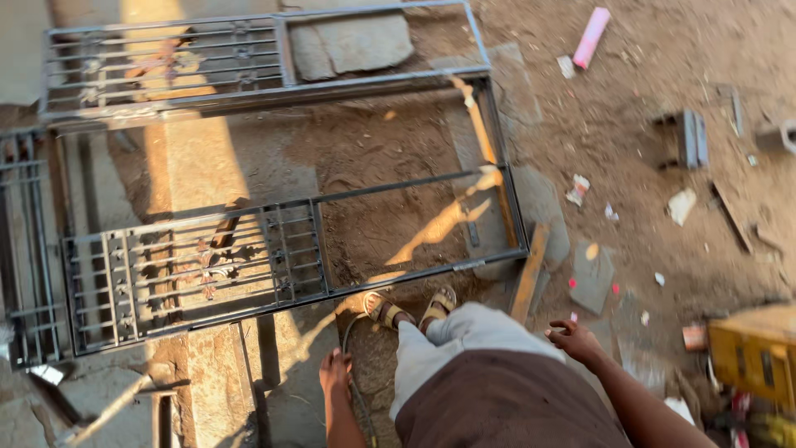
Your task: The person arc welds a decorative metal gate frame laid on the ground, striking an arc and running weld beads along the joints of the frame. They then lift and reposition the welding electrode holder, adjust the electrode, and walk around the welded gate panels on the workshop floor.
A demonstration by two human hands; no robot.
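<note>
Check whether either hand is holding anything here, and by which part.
The right hand is open and empty. The left hand hangs beside a dark cable; whether it grips the cable cannot be told.

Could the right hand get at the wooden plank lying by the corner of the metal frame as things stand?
Probably yes: the right hand hangs open and empty just beside the wooden plank, with only bare ground between them, though the person would likely have to bend down.

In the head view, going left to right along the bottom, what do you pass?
Left hand → sandalled feet → wooden plank → right hand → yellow box.
</note>
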